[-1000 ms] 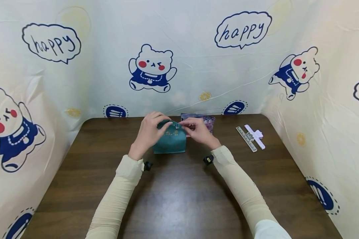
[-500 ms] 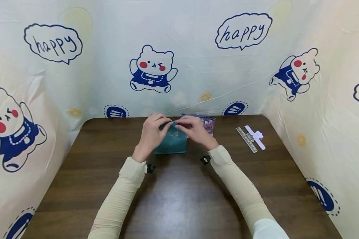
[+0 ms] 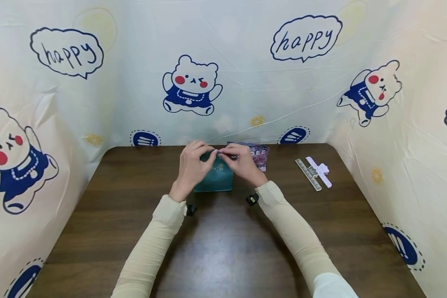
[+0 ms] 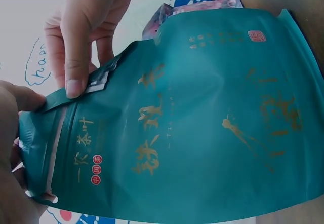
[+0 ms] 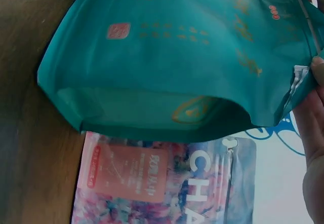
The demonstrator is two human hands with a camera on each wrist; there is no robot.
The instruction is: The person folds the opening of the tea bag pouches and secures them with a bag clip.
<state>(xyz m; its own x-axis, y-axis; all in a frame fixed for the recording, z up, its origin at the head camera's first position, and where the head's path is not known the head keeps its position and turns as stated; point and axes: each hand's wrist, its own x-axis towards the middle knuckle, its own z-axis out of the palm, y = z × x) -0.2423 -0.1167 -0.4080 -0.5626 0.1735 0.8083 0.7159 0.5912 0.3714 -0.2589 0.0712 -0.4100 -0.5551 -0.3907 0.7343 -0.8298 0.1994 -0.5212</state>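
Observation:
A teal tea bag [image 3: 214, 182] with gold characters stands upright on the table near its back edge. My left hand [image 3: 192, 165] pinches the bag's top edge on the left. My right hand [image 3: 243, 163] pinches the top edge just beside it, and the fingertips of both hands nearly meet. In the left wrist view, the right thumb [image 4: 76, 69] presses next to a small silvery strip [image 4: 98, 82] at the bag's side edge. A pale line, seemingly the seal, runs across the bag below the top. In the right wrist view, the bag's side gusset [image 5: 136, 107] bulges open.
A purple-pink printed pouch [image 3: 260, 159] stands behind the teal bag to the right. Two flat wide clips, one grey [image 3: 308, 175] and one pale lilac [image 3: 318, 171], lie side by side on the right of the brown table [image 3: 216, 248]. Printed cloth surrounds the table.
Both hands have drawn closer together at the bag's top, the left going right and the right going left. The small strip between them is now covered in the head view.

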